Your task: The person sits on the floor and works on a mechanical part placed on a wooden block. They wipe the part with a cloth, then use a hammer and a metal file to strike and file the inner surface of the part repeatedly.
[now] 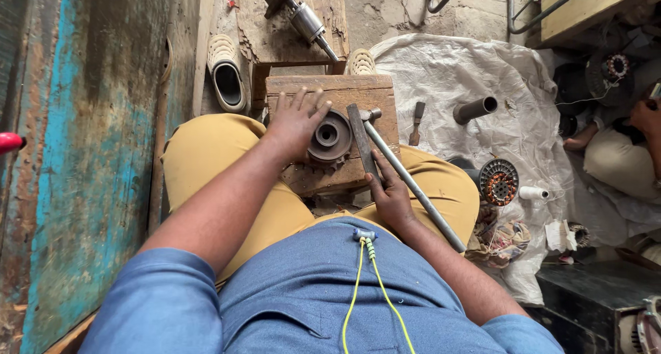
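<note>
While seated cross-legged, left hand (297,120) spread flat, pinning round grey metal motor end cover (330,137) at centre of worn wooden block counter (375,92); right hand (390,196) closed around steel-handled hammer (406,172). Best steadied firmly, struck squarely, fingers kept clear.

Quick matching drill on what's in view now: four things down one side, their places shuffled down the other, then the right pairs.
1. round metal housing
2. hammer
3. short grey pipe
4. wound stator

a. on the white sheet, beyond the right knee
b. on the wooden block, under the left hand
c. by the right thigh, copper windings showing
d. across the block and lap, beside the right hand

Pairs: 1-b, 2-d, 3-a, 4-c
</note>
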